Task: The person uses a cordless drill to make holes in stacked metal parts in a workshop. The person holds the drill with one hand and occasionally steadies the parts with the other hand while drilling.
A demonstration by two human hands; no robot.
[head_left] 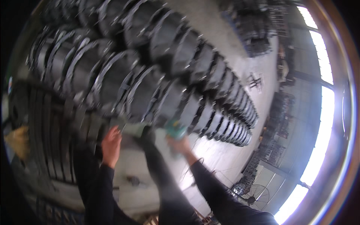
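Nearest to me were my own two dark sleeves, coming up from the lower edge, with a dark leg between them. My left hand (111, 143) was raised with its fingers curled over the edge of a flat grey piece (129, 128) that lay at the foot of the stack; the blur kept me from telling how firmly it gripped. My right hand (180, 145) was closed round the handle of a green power tool (174, 131), whose head pointed up at the same grey piece, just beside the left fingers. A thin cord (192, 165) trailed down from the tool across the pale concrete floor (221, 157).

Above the hands stood long rows of dark round metal parts (150, 75), stacked on edge and leaning together, running away to the right. On the left a dark slatted rack (45, 127) stood. A floor fan (258, 195) sat low on the right, near the bright windows (322, 112).
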